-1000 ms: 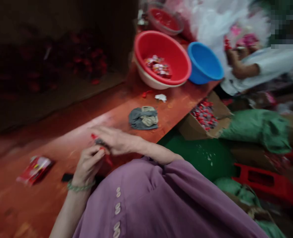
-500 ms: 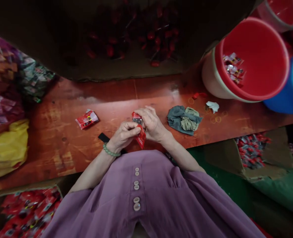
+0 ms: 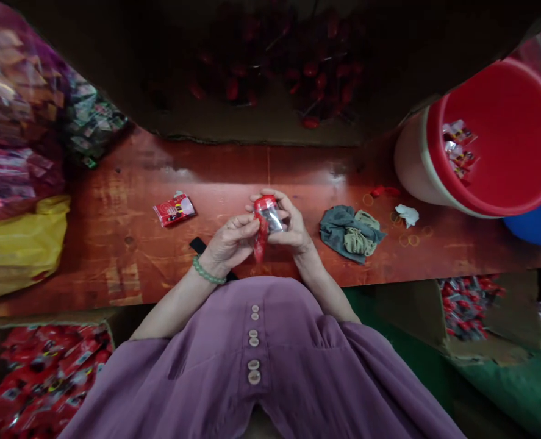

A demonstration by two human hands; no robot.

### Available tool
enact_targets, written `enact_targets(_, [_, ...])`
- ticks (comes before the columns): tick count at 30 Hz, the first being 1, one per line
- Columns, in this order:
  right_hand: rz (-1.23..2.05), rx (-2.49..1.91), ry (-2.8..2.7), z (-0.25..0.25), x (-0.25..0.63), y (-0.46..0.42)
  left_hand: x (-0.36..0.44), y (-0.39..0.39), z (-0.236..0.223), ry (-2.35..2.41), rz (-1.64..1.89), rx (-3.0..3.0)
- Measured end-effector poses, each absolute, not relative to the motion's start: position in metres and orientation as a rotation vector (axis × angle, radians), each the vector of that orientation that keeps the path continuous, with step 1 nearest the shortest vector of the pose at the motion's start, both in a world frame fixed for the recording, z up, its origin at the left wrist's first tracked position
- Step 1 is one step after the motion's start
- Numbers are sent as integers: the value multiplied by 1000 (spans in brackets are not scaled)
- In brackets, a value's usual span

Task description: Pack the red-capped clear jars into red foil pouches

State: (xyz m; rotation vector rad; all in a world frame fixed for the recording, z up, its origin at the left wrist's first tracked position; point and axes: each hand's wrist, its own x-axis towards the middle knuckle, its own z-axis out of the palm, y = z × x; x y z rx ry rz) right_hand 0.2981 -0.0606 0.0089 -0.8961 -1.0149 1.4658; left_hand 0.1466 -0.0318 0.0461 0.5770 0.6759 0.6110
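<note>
In front of my chest, my right hand (image 3: 296, 227) wraps round a small clear jar with a red lid (image 3: 272, 218), tilted, its contents dark or hard to make out. My left hand (image 3: 230, 242) pinches a red printed packet (image 3: 260, 241) that hangs down against the jar's near left side. A green bead bracelet (image 3: 207, 274) circles my left wrist. Left of the hands lies a red and pink packet (image 3: 174, 210) on the red-brown table (image 3: 133, 256). Right of them is a bundle of grey-green cloth (image 3: 343, 235).
A large cardboard box (image 3: 270, 131) with red-topped items stands at the far edge. A red-rimmed bucket (image 3: 517, 140) holds small packets at right. Rubber bands (image 3: 408, 240) and white tissue (image 3: 407, 214) lie nearby. Boxes of red packets (image 3: 46, 378) and red-capped items (image 3: 465, 311) flank me.
My right hand has turned and opened out around the jar, so more of it shows. The red packet now hangs more upright from my left fingers. The view has shifted slightly.
</note>
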Motion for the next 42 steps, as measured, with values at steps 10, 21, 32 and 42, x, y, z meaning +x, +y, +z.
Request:
enact_targets(10, [1438, -986, -643, 2, 308, -44, 111, -24, 53, 1092, 902, 1250])
enact_targets(21, [1241, -1051, -1067, 57, 314, -57, 111, -24, 37, 983, 1029, 1595])
enact_targets(32, [1449, -1076, -1139, 62, 314, -57, 112, -24, 30, 997, 1184, 1777])
enact_targets(42, [1580, -1184, -1237, 60, 318, -48, 108, -26, 21, 954, 1068, 1805])
